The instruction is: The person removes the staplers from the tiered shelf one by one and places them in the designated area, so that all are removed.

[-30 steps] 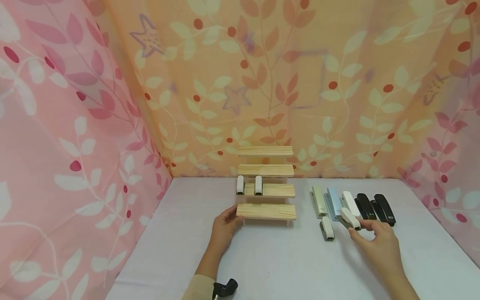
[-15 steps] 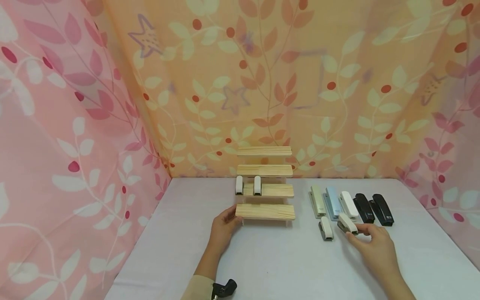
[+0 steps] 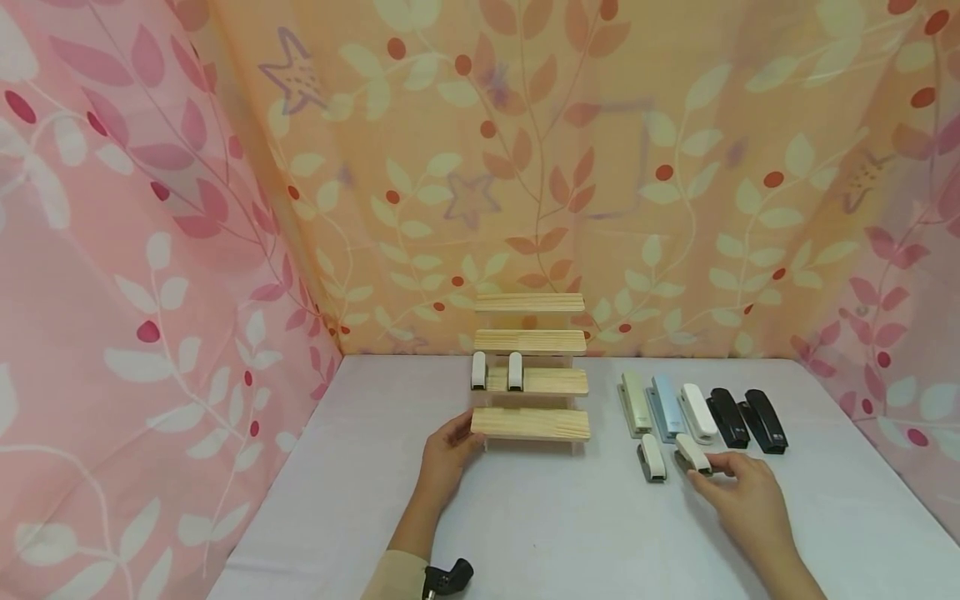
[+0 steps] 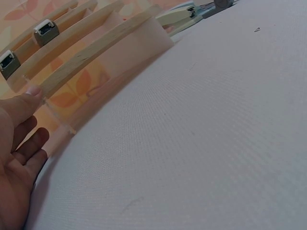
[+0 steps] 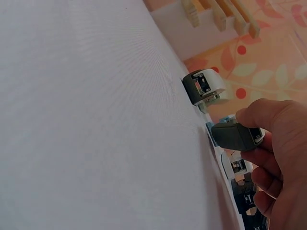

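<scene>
My right hand (image 3: pixel 752 493) pinches a small white stapler (image 3: pixel 693 454) with a grey base between thumb and fingers. It is held tilted, low over the table; in the right wrist view the grey underside of that stapler (image 5: pixel 236 135) faces the camera. Just left of it stands a matching small stapler (image 3: pixel 654 458). At the left end of a stepped wooden rack (image 3: pixel 531 423), my left hand (image 3: pixel 447 458) grips the lowest shelf. In the left wrist view the thumb lies on the shelf's edge, with the other fingers curled below. Two small white staplers (image 3: pixel 478 371) sit on the second shelf up.
Behind the right hand lies a row of larger staplers: green (image 3: pixel 635 404), light blue (image 3: pixel 666 408), white (image 3: pixel 699 412) and two black ones (image 3: pixel 765 421). A white cloth covers the table (image 3: pixel 570 533). Patterned curtains (image 3: pixel 420 167) enclose the back and sides.
My right hand has drawn slightly toward the front and lowered with the small stapler, away from the row of larger ones. The left hand stays on the rack.
</scene>
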